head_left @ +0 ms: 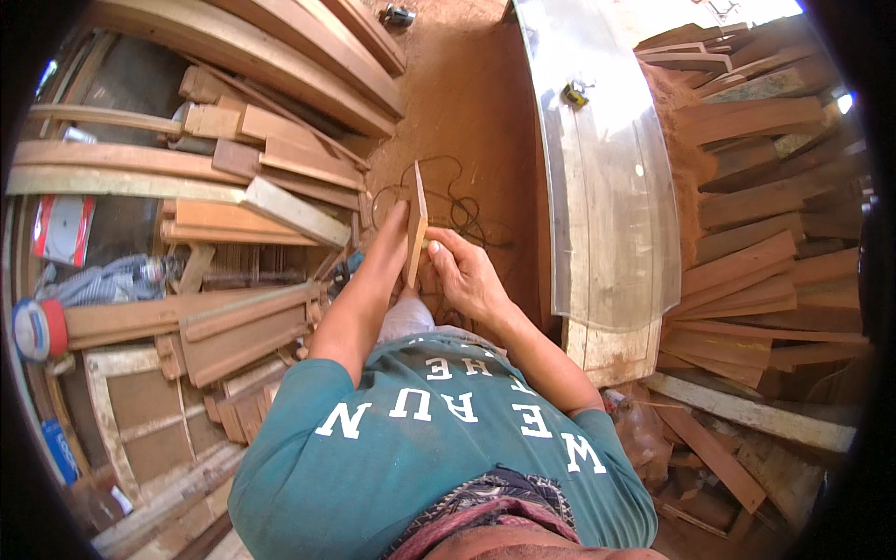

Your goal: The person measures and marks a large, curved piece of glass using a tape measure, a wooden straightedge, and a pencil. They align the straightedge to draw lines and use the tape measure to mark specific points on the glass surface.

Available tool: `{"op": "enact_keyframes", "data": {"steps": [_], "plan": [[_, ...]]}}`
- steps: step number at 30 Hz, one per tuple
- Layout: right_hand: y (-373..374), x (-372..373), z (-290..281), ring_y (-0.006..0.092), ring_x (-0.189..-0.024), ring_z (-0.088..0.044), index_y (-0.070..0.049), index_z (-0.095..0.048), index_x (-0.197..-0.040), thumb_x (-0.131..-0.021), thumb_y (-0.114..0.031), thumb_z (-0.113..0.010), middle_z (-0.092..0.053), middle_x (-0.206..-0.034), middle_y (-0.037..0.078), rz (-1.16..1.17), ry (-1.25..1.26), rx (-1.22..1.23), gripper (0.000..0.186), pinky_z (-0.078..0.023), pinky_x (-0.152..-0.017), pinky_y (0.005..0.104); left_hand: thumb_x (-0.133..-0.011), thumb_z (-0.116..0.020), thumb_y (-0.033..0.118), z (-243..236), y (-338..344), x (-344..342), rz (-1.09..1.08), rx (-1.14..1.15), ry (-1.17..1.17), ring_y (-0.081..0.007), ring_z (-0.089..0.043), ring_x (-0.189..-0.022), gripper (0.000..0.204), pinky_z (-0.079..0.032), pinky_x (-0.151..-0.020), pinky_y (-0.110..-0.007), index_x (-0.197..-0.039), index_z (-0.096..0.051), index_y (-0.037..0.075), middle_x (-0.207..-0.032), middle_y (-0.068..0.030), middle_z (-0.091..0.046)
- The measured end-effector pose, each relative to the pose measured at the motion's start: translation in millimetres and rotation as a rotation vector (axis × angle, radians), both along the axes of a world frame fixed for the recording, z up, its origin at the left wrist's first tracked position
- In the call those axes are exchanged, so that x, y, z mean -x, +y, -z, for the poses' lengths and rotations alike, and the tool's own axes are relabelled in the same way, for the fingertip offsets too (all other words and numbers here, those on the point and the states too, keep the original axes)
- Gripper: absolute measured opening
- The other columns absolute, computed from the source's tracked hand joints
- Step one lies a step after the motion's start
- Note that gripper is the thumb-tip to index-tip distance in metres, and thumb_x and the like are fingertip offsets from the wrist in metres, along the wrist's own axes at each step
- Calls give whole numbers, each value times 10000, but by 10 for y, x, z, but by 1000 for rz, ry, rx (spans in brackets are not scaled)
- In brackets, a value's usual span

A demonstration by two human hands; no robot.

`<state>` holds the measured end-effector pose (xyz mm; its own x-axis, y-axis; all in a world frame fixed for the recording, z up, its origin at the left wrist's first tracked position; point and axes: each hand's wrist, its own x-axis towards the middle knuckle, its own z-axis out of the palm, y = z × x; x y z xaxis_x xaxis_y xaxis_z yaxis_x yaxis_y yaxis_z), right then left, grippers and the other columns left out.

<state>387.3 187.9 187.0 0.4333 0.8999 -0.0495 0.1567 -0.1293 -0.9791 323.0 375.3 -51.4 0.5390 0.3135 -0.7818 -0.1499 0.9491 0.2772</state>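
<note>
A thin wooden board [417, 224] stands on edge in front of my body, its narrow side turned up. My right hand [464, 277] is closed at the board's right side, thumb and curled forefinger pressed against its edge. On the opposite side is my left hand [399, 217]; the board hides most of it, so its fingers do not show. Below the board lies a dark cable [462, 207], loosely looped on the brown floor.
To the right runs a long bench [611, 353] topped by a clear sheet [607, 205], with a yellow-and-black tool [576, 93] on it. Stacked timber [271, 51] crowds the left; more planks [756, 219] lie beyond the bench. A dark tool [397, 16] sits on the far floor.
</note>
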Motion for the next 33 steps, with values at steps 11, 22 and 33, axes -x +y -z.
{"op": "enact_keyframes", "data": {"steps": [11,22,33], "plan": [[1259,-353,91,166,-1054,-636,1,-586,-1322,-1110,-369,-387,-667,-1193,100,133,979,121,470,-525,-924,338,-1067,-481,348,-278,1518,-514,60,-424,333,-317,-660,-1082,480,-552,-903,-437,-1286,-572,-70,-1184,-209,-659],[1984,-444,-233,240,-1237,-549,12,-438,-1490,-987,-445,-608,-580,-1349,118,8,800,76,701,-474,-1031,371,-1036,-567,346,-172,2455,-652,-88,-526,538,-298,-702,-978,472,-584,-801,-427,-1178,-622,-100,-1084,-204,-694],[2602,-564,-421,141,-781,-675,19,-563,-1354,-944,-151,-662,-724,-937,130,-8,-74,203,454,-554,-676,296,-1041,-551,278,14,2555,-840,-243,-95,228,-311,-688,-949,376,-598,-695,-456,-1166,-621,-68,-1093,-182,-674]]}}
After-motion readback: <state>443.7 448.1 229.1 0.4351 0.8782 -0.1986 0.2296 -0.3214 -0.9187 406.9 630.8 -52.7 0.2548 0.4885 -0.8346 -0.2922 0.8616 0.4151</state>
